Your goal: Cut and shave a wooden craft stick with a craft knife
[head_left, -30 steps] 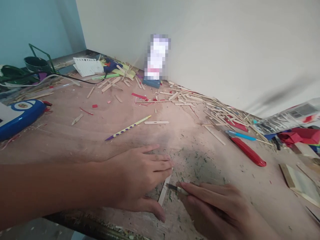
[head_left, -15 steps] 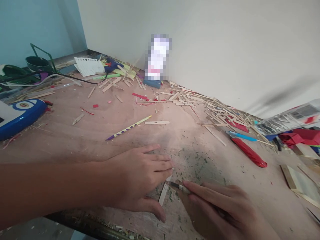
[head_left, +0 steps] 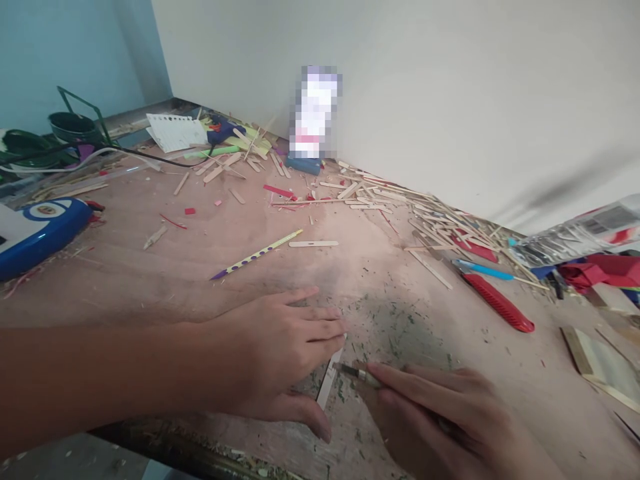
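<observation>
A pale wooden craft stick (head_left: 330, 379) lies slanted on the worn wooden tabletop. My left hand (head_left: 280, 347) rests flat over it, fingers stretched out and thumb apart, with part of the stick hidden beneath. In my right hand (head_left: 450, 407) is a craft knife (head_left: 367, 378), gripped like a pen. Its blade tip is at the right edge of the stick; whether it touches the wood I cannot tell. Small dark green shavings are scattered around the stick.
Beyond my hands lie a patterned pencil (head_left: 257, 255) and another craft stick (head_left: 314, 244). A red utility knife (head_left: 500, 303) and a blue pen (head_left: 484, 271) are at the right. Heaped sticks (head_left: 370, 193) line the wall. A lit phone (head_left: 315, 113) leans there. The table's front edge runs below.
The knife tip has shifted very slightly at the stick's edge. My left hand stays in place on the stick, and the camera view has moved a little.
</observation>
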The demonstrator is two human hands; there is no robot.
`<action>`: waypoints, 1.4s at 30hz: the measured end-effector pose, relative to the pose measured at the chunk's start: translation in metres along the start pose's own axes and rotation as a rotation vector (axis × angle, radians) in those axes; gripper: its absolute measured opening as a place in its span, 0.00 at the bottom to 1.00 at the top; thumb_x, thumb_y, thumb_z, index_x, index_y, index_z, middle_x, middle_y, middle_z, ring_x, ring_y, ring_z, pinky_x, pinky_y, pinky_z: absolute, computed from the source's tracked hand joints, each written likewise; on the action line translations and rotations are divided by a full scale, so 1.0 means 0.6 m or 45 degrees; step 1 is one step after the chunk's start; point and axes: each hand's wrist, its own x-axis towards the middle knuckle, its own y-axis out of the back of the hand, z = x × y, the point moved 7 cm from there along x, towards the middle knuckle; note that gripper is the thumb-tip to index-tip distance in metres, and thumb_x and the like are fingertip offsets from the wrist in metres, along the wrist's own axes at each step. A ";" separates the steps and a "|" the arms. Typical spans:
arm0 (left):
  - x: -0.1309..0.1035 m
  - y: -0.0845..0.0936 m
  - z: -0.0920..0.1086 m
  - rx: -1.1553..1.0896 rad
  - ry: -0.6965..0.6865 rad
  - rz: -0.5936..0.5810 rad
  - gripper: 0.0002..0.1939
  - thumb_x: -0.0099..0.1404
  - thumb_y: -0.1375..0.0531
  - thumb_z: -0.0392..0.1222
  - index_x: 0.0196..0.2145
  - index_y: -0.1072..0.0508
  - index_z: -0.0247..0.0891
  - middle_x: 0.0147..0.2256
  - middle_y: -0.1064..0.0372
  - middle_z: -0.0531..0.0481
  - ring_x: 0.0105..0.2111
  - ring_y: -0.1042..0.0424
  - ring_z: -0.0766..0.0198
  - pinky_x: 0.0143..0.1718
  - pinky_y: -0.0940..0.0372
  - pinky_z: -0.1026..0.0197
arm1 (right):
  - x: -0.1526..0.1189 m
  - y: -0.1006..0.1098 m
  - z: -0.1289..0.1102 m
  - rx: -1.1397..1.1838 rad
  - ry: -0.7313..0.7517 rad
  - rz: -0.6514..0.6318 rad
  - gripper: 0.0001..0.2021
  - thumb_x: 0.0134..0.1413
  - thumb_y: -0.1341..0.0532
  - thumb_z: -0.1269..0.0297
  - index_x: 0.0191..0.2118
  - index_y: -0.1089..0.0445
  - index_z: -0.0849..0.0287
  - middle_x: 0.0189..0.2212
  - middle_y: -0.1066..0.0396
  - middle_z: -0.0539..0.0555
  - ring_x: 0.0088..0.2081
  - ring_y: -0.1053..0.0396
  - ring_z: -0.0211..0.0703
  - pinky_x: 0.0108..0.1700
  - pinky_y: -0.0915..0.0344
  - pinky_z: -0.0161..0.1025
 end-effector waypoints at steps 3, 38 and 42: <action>-0.001 0.003 0.001 -0.007 -0.004 0.028 0.36 0.82 0.44 0.66 0.64 0.26 0.26 0.67 0.26 0.37 0.69 0.28 0.49 0.79 0.54 0.49 | 0.003 -0.002 -0.004 0.009 0.009 -0.012 0.13 0.77 0.38 0.68 0.61 0.25 0.49 0.32 0.20 0.43 0.25 0.25 0.31 0.28 0.33 0.31; 0.000 0.002 0.001 -0.082 0.021 -0.028 0.38 0.79 0.39 0.66 0.65 0.25 0.25 0.67 0.28 0.35 0.71 0.30 0.48 0.78 0.47 0.45 | 0.010 -0.006 -0.013 -0.051 0.065 -0.030 0.10 0.76 0.40 0.72 0.56 0.26 0.56 0.27 0.29 0.44 0.22 0.34 0.31 0.25 0.40 0.34; -0.001 0.002 0.001 -0.081 0.028 -0.028 0.39 0.79 0.39 0.66 0.65 0.25 0.25 0.68 0.28 0.35 0.71 0.31 0.47 0.78 0.47 0.45 | 0.005 -0.010 -0.014 -0.076 0.087 -0.035 0.13 0.74 0.38 0.73 0.60 0.28 0.56 0.26 0.32 0.43 0.21 0.37 0.33 0.24 0.43 0.38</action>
